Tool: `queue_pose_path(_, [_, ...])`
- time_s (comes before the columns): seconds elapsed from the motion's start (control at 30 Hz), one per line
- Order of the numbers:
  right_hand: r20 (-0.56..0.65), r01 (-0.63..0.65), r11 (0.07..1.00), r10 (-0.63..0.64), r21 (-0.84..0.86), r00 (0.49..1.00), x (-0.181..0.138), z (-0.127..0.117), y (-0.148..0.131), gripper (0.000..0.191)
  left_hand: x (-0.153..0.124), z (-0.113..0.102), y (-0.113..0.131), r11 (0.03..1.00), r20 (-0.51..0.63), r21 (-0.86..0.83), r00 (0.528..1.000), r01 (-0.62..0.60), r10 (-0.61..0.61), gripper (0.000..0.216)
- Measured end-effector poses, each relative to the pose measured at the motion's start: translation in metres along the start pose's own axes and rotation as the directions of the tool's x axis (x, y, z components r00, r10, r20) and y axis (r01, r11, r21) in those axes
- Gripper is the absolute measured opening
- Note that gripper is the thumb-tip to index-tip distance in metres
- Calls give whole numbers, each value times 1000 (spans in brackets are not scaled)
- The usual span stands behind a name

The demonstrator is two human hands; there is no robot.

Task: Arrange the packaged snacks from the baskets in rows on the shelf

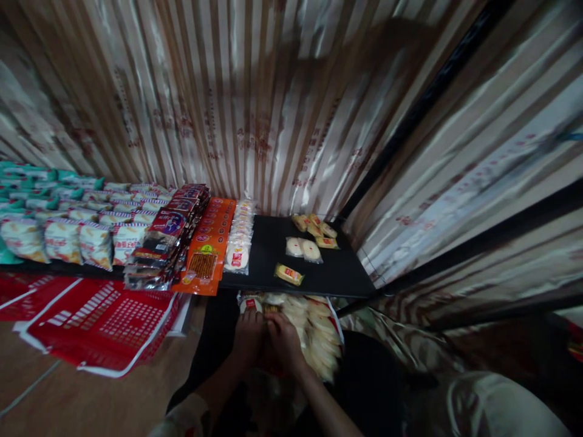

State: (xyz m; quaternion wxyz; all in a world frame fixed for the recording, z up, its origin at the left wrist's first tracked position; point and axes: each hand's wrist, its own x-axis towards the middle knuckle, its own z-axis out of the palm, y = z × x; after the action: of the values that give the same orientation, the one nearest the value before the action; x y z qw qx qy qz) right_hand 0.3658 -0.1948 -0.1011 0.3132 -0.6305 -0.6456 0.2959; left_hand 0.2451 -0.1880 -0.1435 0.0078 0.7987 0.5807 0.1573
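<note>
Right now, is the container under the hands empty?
No: the container holds many pale packets; left hand and right hand cover part, fullness unclear.

From where I stood, it looked like a small shop, or a stocking corner of one. Just beyond the left hand (248, 334) and right hand (286, 341), a black shelf (262, 252) carried packaged snacks in display rows: off to the grip's left lay orange packets (212, 233), then dark packets (168, 227), white bags (64, 240) and green bags (30, 193) farther along. Below those bags, left of the hands, was a red basket (113, 315) of the shopping kind. Behind the shelf hung striped sheeting (255, 121) printed with red lettering.
</note>
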Motion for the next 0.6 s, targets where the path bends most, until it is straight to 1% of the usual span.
queue_pose_path(0.13, [-37, 14, 1000, -14, 12, 999, -4, -5, 6, 28, 2, -4, 2, 1000, -18, 7, 1000, -21, 22, 24])
queue_pose_path(0.23, [-79, 0, 1000, 2, 23, 997, -7, -8, 6, 28, 0, -6, 2, 999, -20, 0, 999, -38, 38, 24])
queue_pose_path(0.37, [-120, -15, 999, 20, 41, 993, -9, -10, 6, 28, -5, -20, 3, 998, -1, -66, 1000, 15, -15, 22])
queue_pose_path(0.43, [-144, -1, 999, 9, 52, 990, -9, -13, 6, 28, -8, -33, 3, 990, 19, -136, 999, 37, -35, 21])
queue_pose_path(0.5, [-161, 13, 998, -2, 67, 987, -9, -16, 6, 28, -9, -47, 3, 972, 38, -233, 999, 30, -22, 21])
queue_pose_path(0.57, [-147, 11, 996, 3, 91, 989, -9, -20, 2, 28, -9, -62, 3, 927, 30, -375, 999, -23, 37, 22])
queue_pose_path(0.6, [-122, 6, 993, 8, 114, 992, -9, -22, 0, 28, -9, -68, 2, 888, 13, -455, 997, -60, 74, 23])
